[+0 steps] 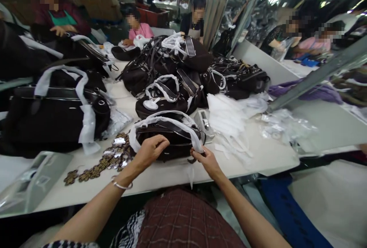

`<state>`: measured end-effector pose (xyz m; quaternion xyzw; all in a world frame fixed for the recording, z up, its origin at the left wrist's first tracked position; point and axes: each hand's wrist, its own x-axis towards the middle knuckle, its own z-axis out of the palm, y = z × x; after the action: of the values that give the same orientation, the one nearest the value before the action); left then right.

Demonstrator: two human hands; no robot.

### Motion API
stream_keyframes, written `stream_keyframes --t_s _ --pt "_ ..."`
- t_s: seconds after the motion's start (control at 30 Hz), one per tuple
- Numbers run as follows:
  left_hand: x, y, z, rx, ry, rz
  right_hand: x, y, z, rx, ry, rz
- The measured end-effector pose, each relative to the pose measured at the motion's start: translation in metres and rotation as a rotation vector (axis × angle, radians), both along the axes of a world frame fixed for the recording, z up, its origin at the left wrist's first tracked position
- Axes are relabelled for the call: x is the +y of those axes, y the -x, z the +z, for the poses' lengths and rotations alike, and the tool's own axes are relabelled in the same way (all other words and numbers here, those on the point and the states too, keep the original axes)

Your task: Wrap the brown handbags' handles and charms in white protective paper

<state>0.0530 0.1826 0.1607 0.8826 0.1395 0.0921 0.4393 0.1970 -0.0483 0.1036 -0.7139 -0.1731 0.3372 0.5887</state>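
Note:
A dark handbag (163, 146) stands in front of me on the white table, its arched handle (160, 118) wrapped in white paper. My left hand (149, 150) is in front of the bag's left half with thumb and fingers pinched together; whether anything is between them is too small to make out. At the lower right end of the handle, my right hand (207, 160) pinches the wrapped handle. A small dark piece hangs by those fingertips, and a strip of white wrap (190, 175) dangles below over the table edge.
Flower-shaped brown tags (91, 172) lie left of the bag. Tape dispensers (36, 181) (204, 122) stand at left and right. White wrapping sheets (226, 114), a heap of dark bags (172, 60) and a larger bag (51, 121) surround the spot. A metal post (304, 79) slants at right; co-workers sit beyond.

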Motion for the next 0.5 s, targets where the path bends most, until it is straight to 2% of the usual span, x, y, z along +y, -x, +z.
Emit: stream_keyframes --t_s 0.13,0.27,0.37,0.5 --pt "-0.047 0.000 -0.034 0.093 0.308 -0.074 0.001 0.007 0.003 0.280 -0.176 -0.072" --pt "-0.075 -0.017 -0.065 -0.006 0.634 -0.104 0.000 0.016 0.007 0.477 -0.293 -0.133" --pt "-0.085 -0.024 -0.077 0.021 0.848 -0.102 -0.001 0.018 0.007 0.513 -0.273 -0.132" --pt "-0.095 -0.022 -0.085 0.116 1.115 -0.003 0.001 0.016 0.002 0.466 -0.280 -0.082"
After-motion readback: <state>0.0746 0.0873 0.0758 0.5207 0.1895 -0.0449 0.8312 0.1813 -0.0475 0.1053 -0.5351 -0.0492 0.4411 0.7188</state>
